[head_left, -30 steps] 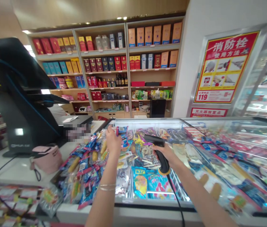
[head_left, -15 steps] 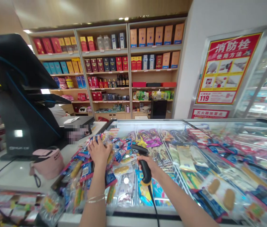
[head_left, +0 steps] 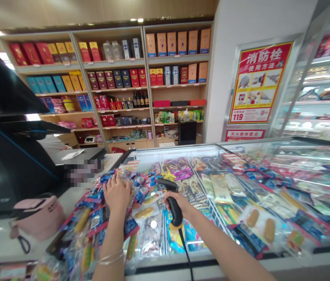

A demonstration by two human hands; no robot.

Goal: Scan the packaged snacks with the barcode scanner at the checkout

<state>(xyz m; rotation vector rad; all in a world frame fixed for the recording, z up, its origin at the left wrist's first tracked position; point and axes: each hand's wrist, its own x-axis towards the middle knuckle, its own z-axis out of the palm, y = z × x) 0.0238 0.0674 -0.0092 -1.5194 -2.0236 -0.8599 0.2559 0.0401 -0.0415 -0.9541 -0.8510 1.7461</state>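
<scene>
Wooden shelves point(head_left: 179, 93) of liquor boxes point(head_left: 178, 43) stand beside a red fire-hydrant poster point(head_left: 258, 82).

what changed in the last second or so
The left hand came down and nearer the person, from the far end of the pile of snack packets onto its top, where it now rests. The right hand shifted left, still gripping the corded barcode scanner. The view swung slightly right. The wall shelves and pink bag stayed put.
</scene>
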